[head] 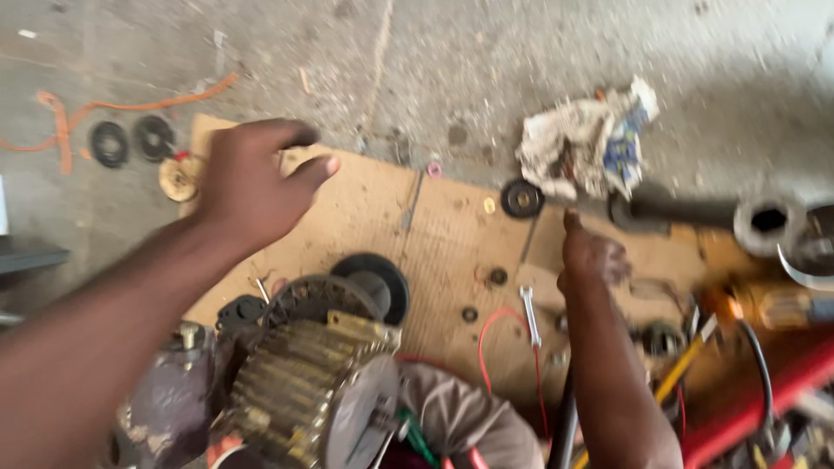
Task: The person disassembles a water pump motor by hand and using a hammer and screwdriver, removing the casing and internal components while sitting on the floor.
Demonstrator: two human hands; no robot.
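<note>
Head view, looking down at a concrete floor (486,61) on which a sheet of brown cardboard (443,252) lies. The left hand (252,178) is raised over the far left part of the cardboard, fingers curled loosely inward and thumb out to the side; it grips nothing that can be seen. Just beyond its knuckles lies a small tan disc (178,178), and farther out to the left of it two black rubber rings (130,141) sit side by side on the floor, near an orange cord (69,117). Below the left wrist stands a finned electric motor body (304,391), with a black round cap (375,282) just behind it.

The right hand (591,256) is closed around the near end of a dark metal bar (686,211), which runs off to the right of the hand and ends at a grey metal ring (767,224); the frame is blurred there, so the exact grip cannot be told. Just left of the right hand's fingertips lies a small black wheel (522,199), and beyond the hand a crumpled rag (586,143) rests on the floor. Beside the right wrist, on its left, a small silver spanner (530,314) lies on the cardboard, with a red wire (495,334) looping beside it. To the right of the forearm a yellow-handled tool (682,373) lies slanted.
</note>
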